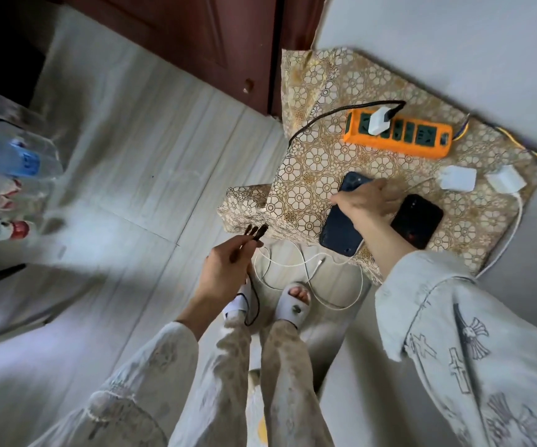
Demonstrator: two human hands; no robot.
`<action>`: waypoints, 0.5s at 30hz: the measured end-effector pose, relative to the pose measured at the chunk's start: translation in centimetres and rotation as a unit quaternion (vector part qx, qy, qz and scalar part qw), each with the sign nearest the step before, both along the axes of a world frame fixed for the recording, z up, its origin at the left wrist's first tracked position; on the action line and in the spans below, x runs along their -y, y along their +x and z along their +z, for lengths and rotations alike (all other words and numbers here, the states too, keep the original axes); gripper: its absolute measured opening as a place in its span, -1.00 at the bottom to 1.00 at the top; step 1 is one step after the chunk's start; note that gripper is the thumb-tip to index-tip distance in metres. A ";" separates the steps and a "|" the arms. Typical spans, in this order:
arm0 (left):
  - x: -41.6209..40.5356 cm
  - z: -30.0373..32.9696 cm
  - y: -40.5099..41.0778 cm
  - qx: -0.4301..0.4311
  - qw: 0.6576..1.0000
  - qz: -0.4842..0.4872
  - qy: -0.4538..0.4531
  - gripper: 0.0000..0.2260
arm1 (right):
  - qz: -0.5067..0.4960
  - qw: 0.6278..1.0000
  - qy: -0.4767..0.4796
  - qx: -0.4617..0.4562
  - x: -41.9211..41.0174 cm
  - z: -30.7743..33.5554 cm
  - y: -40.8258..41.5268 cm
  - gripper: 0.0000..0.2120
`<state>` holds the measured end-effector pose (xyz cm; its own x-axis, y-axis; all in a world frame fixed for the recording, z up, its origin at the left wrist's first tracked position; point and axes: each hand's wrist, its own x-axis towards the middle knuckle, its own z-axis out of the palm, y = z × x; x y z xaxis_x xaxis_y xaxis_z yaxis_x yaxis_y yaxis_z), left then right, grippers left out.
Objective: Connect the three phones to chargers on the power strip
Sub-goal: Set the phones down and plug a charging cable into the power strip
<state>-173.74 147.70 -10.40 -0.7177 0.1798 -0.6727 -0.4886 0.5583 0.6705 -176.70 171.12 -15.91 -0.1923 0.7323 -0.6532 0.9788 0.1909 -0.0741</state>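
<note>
An orange power strip (pixel 399 141) lies on a table under a gold floral cloth (pixel 312 162). One white charger (pixel 379 122) is plugged into it, and its black cable (pixel 312 122) runs off the table's left edge. My left hand (pixel 225 269) holds that cable's multi-head end (pixel 31 233) above the floor. My right hand (pixel 368 200) grips a dark blue phone (pixel 341 230) lying on the cloth. A black phone (pixel 417 221) lies beside it. Two loose white chargers (pixel 458 178) (pixel 505 183) rest on the cloth. A third phone is not visible.
White cables (pixel 309 272) loop on the pale floor by my slippered feet (pixel 293 304). Several plastic water bottles (pixel 9 162) lie at the left. A dark red wooden door (pixel 196 43) stands behind the table. A yellow cord (pixel 531 150) leaves the strip to the right.
</note>
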 end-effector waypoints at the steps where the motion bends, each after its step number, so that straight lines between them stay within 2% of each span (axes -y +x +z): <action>1: 0.0 0.1 -0.1 0.002 1.000 0.004 0.001 -0.84 | 0.000 1.000 -0.003 -0.007 0.0 0.1 0.2 0.00; 4: -0.2 0.7 -0.4 0.003 1.000 0.004 0.016 -0.84 | -0.001 0.998 -0.029 -0.057 -0.1 0.6 0.8 -0.01; 6: -0.5 1.6 -0.6 -0.006 1.000 0.001 0.025 -0.84 | -0.059 0.987 -0.083 -0.120 -0.2 1.7 0.9 -0.10; 9: -1.0 4.3 -1.5 -0.038 0.998 -0.002 0.041 -0.85 | -0.238 0.925 -0.203 -0.215 0.1 5.9 0.6 -0.40; 11: -1.4 7.4 -2.5 -0.069 0.996 0.007 0.062 -0.85 | -0.309 0.874 -0.272 -0.258 0.2 10.1 0.2 -0.66; 13: -1.8 11.4 -3.7 -0.104 0.990 0.006 0.093 -0.84 | -0.340 0.832 -0.321 -0.299 0.1 15.1 -0.6 -0.75; 15: -2.1 16.0 -4.9 -0.137 0.983 -0.010 0.121 -0.81 | -0.355 0.802 -0.348 -0.332 0.0 20.5 -1.6 -0.75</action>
